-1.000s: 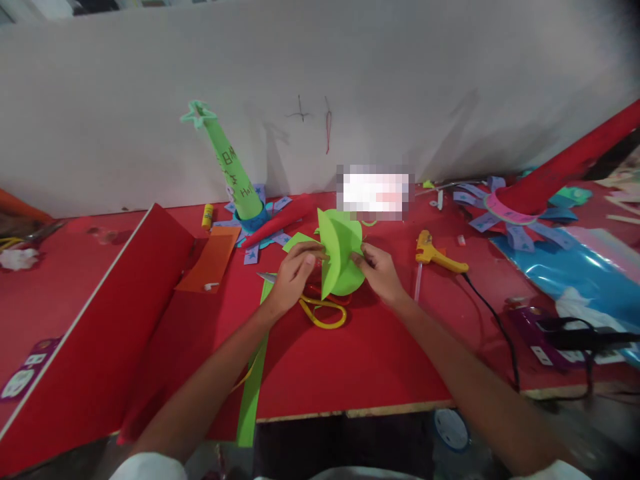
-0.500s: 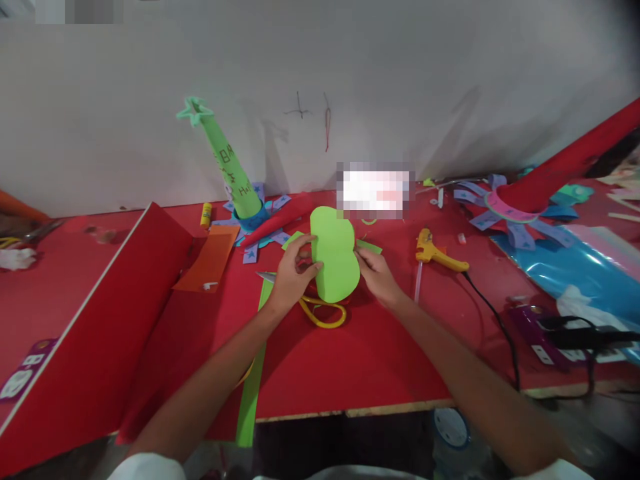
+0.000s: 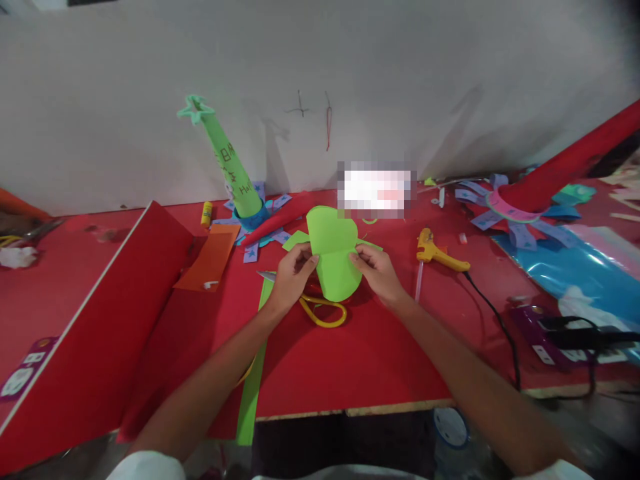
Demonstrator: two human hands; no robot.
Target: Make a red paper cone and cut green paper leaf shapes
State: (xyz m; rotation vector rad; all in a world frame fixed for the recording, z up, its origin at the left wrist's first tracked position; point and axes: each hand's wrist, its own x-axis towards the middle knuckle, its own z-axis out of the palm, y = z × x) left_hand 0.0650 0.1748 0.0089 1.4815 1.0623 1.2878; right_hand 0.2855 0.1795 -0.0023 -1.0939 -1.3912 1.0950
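A light green paper cutout [image 3: 336, 240] with rounded lobes and a crease across its middle is held up between my two hands. My left hand [image 3: 295, 275] pinches its left edge, thumb in front. At the right edge, my right hand [image 3: 376, 270] pinches it near the crease, thumb on the front face. Below the paper lie scissors with yellow handles [image 3: 327, 323], partly hidden by the cutout. Another silver blade tip [image 3: 267, 275] shows left of my left hand, beside a long green paper strip [image 3: 253, 393]. More green paper [image 3: 296, 241] lies behind my hands.
A green paper cone [image 3: 235, 167] with a star top stands at back left, near a glue stick [image 3: 207, 214] and orange sheet [image 3: 210, 260]. A folded red board [image 3: 95, 320] rises at left. A yellow glue gun [image 3: 440, 253] with its cord lies right, near blue plastic [image 3: 560, 267].
The cutout's halves now bend more along the crease, its upper part tilting left. My right thumb has come onto the paper's front face, and my left fingers have closed in at the edge.
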